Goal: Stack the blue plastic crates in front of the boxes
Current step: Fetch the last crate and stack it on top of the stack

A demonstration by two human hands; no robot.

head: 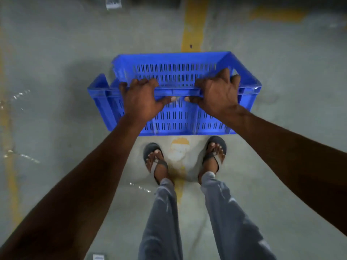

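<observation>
Both my hands are on the near long rim of a blue crate (pixel 174 72), which sits tilted, nested partway in a second blue crate (pixel 169 119) under it. The top one's far side rides higher; its left end is angled off the lower one's left wall, so they're not squared up.

L hand (pixel 139 98): fingers (pixel 142 83) curled over the rim into the crate, thumb hooked under the rim edge from my side. Holding the top crate's rim, narrow grip.

R hand (pixel 217 92): same deal, fingers (pixel 225 76) wrapped over the rim near the right corner, thumb tucked under and pointing toward the L thumb. The two thumbs are near each other at mid-rim, not touching as far as I can tell.

The lower crate rests on the grey concrete floor (pixel 56 53), right in front of my feet; its near wall w/ slotted vents faces me. Can't tell if anything's inside either crate; what I can see of the top one's slotted inner wall is bare.

My feet are in grey sandals (pixel 153 152), grey trousers (pixel 165 212) above them, standing just behind the crates. A yellow painted line (pixel 193 29) runs away from the crates' far side; another faded yellow stripe (pixel 9 147) goes down the left edge of the floor. Some white-and-yellow paint blotch (pixel 178 151) sits between my feet. A small pale object (pixel 112 2) lies far off at top left, too blurred to ID.
</observation>
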